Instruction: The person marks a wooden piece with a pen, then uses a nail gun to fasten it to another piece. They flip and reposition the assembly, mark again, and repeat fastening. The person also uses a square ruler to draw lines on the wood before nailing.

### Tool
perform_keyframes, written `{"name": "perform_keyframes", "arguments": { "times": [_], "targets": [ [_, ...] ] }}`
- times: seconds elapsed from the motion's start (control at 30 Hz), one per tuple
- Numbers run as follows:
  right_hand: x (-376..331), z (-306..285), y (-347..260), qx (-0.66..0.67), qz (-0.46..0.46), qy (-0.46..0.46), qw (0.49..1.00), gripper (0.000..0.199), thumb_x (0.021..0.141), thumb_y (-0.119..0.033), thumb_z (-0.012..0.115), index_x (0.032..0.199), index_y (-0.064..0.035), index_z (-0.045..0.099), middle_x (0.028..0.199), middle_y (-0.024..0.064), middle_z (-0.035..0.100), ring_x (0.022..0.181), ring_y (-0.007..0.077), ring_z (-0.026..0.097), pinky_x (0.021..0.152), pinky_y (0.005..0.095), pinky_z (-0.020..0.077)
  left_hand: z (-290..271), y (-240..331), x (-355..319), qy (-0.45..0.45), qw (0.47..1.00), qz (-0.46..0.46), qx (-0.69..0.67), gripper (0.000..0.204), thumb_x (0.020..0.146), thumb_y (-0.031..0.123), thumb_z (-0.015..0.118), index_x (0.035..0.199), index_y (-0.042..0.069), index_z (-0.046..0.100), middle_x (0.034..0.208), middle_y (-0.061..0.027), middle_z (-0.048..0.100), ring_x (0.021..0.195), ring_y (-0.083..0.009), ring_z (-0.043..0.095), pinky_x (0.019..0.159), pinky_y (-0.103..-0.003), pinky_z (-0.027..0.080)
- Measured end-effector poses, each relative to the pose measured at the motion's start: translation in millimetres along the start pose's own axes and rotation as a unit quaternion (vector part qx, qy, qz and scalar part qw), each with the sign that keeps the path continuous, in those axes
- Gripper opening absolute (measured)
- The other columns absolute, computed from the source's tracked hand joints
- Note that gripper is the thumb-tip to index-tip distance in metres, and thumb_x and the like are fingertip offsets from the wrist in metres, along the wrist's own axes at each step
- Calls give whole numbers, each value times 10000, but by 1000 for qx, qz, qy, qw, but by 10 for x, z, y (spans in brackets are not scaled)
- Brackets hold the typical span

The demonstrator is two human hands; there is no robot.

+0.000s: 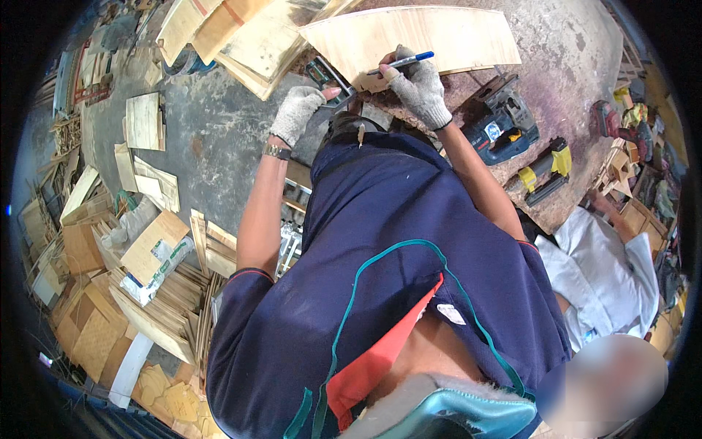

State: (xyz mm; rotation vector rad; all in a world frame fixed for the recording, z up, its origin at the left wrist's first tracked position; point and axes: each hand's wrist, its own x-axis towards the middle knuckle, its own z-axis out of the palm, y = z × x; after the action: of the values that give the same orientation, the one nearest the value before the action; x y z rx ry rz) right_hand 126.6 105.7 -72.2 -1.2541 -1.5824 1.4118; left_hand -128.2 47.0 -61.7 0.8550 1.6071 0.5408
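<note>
Pinching a blue pen [417,58], a worker's gloved right hand [420,89] works over a curved plywood panel [446,36] at one o'clock; marking seems underway. The left hand [297,111] points its thumb toward a dark tool [316,72]; its grip cannot be told. Next likely calls for a steady tip near the panel's lower-left edge. Grey floor [212,117] gives room at nine o'clock; a jigsaw [512,126] crowds the right hand's four o'clock.
</note>
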Motion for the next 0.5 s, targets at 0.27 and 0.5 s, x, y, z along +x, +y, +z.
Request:
{"name": "perform_keyframes", "arguments": {
  "times": [0.27,0.5],
  "targets": [
    [-21,12,1,-32,-26,-25,999,226,933,-240,727,998,-30,676,811,33,678,779,93,609,709,283,502,38,110,8,8,999,18,29,437,858,411,804,646,68,634,603,54,493,555,-66,401,510,-286,302],
    [-44,44,37,-128,1,-60,990,315,863,-427,754,985,-136,750,720,61,683,649,179,663,585,336,513,66,80,-19,35,998,7,50,496,845,442,814,594,87,575,574,51,451,545,-78,383,504,-300,303]
  ]
}}
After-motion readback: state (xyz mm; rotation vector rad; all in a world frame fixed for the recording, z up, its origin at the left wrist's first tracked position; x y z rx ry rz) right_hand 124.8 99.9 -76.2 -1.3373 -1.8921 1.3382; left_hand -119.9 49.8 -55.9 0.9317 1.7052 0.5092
